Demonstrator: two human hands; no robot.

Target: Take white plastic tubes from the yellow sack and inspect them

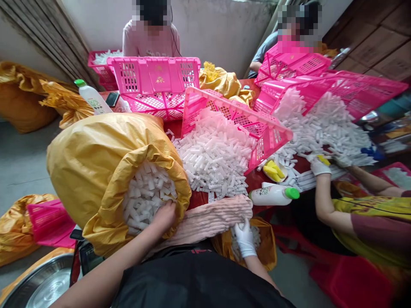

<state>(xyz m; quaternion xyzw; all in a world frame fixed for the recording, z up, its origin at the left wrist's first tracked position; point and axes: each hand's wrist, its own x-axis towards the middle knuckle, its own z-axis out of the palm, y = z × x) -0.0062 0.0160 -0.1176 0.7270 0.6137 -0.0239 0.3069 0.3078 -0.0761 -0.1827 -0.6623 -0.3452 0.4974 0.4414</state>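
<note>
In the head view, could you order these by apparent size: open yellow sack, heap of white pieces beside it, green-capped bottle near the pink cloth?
1. Open yellow sack
2. Heap of white pieces
3. Green-capped bottle

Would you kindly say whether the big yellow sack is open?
The sack is open: white pieces show in its mouth, beside the left hand.

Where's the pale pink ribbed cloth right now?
In the head view, the pink cloth lies at lower middle, between the open yellow sack and the nearer white bottle, just above the gloved right hand.
</note>
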